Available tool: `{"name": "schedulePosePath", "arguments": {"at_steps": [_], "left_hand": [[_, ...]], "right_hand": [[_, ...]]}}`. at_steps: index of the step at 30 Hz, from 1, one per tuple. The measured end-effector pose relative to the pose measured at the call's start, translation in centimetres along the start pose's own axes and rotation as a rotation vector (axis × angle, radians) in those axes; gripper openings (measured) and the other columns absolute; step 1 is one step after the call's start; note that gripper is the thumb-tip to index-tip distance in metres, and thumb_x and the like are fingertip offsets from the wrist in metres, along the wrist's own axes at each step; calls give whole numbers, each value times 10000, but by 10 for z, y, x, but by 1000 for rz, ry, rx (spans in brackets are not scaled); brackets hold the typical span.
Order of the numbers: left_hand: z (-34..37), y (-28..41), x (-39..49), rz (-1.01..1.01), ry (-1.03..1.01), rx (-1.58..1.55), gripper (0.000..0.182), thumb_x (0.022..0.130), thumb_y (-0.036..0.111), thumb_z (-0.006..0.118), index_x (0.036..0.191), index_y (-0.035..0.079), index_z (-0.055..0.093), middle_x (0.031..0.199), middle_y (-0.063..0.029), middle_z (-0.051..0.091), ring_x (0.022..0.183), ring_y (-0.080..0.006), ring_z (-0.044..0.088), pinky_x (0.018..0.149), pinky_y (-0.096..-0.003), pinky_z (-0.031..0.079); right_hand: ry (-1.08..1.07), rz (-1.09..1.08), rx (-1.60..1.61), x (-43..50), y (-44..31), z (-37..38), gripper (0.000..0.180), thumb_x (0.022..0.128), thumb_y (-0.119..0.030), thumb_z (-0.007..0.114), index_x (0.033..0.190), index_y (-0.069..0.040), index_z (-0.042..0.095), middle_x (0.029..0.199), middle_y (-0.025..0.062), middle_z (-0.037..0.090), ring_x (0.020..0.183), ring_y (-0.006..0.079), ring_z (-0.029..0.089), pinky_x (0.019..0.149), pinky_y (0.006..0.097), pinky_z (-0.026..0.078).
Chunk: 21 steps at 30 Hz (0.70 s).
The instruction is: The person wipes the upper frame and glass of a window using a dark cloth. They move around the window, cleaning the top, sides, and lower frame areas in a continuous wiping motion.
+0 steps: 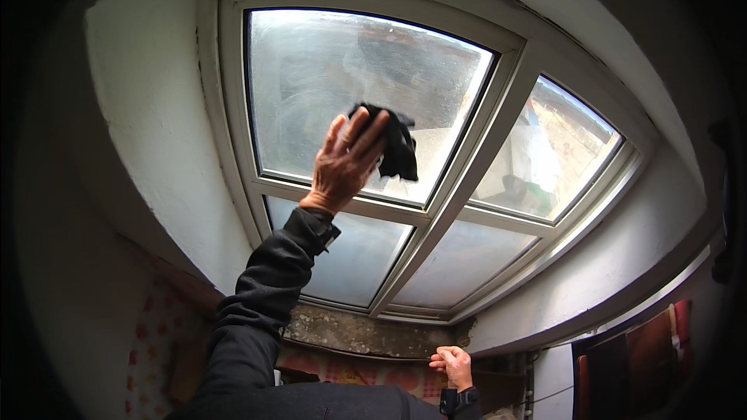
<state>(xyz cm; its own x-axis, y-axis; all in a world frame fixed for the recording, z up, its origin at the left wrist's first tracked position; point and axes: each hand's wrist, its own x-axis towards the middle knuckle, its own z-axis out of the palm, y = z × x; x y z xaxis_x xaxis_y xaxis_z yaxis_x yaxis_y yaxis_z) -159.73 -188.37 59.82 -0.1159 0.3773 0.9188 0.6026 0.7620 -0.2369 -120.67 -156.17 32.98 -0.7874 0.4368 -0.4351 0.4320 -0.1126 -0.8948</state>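
My left hand (348,154) presses a crumpled black cloth (400,149) against the lower middle of the large upper-left window pane (303,81). Its fingers lie spread over the cloth's left part, and the rest of the cloth hangs to the right. Smears and specks show on the glass. My right hand (454,366) is low in the view, below the window sill, with its fingers curled; whether it holds anything cannot be made out. A dark sleeve covers each arm.
The pale window frame (473,151) also holds a right pane (548,151) and two lower panes. Below runs a worn, stained sill (362,332). Patterned red and white cloth (350,370) lies beneath it. Dark and brown items (636,361) stand at the lower right.
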Motion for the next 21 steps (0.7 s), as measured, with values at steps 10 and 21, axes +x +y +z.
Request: {"name": "schedulePosePath", "arguments": {"at_steps": [10, 21], "left_hand": [[7, 18, 39, 110, 2, -107, 558, 962, 202, 798, 1505, 252, 680, 1776, -43, 418, 1673, -276, 317, 1378, -521, 252], [-27, -109, 82, -457, 434, 165, 538, 1038, 188, 753, 1543, 126, 578, 1733, -141, 449, 1647, -400, 339, 1324, -599, 331]], "right_hand": [[7, 71, 10, -6, 12, 11, 234, 1060, -193, 697, 1163, 13, 733, 959, 142, 815, 735, 183, 800, 622, 278, 598], [77, 67, 46, -11, 26, 11, 195, 1042, -188, 719, 1122, -10, 736, 941, 144, 813, 711, 192, 795, 634, 289, 617]]}}
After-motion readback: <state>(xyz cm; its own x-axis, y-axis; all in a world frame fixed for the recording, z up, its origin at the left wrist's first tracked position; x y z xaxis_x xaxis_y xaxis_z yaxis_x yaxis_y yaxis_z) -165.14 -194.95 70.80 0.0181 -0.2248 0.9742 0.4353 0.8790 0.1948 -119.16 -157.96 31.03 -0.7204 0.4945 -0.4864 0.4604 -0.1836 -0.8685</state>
